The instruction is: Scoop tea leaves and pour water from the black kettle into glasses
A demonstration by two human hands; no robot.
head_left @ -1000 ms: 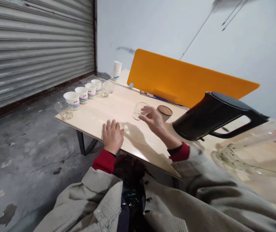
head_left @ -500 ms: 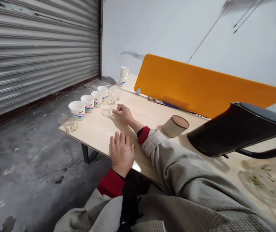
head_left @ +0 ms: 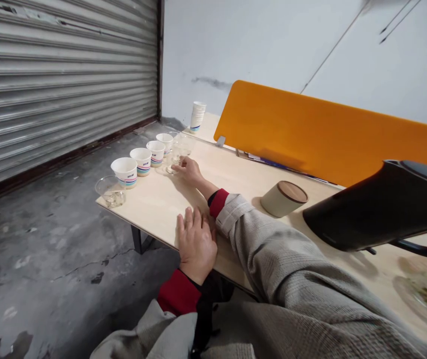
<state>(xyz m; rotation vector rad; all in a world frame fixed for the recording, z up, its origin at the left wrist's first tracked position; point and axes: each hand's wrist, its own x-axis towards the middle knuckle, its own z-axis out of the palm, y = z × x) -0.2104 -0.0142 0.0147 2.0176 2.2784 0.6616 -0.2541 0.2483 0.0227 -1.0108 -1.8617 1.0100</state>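
Pressed together on a clear glass at upper centre of the frame — the right hand; lower centre, flat on the pale tabletop, fingers spread, gripping nothing — the left hand.

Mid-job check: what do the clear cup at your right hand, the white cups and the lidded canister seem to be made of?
The clear cup at the right hand looks like glass or rigid clear plastic: see-through and glossy. The white cups look like coated paper, with thin rolled rims and printed bands. The canister looks like matte ceramic, though that's less certain; its lid looks like wood, brown and grained.
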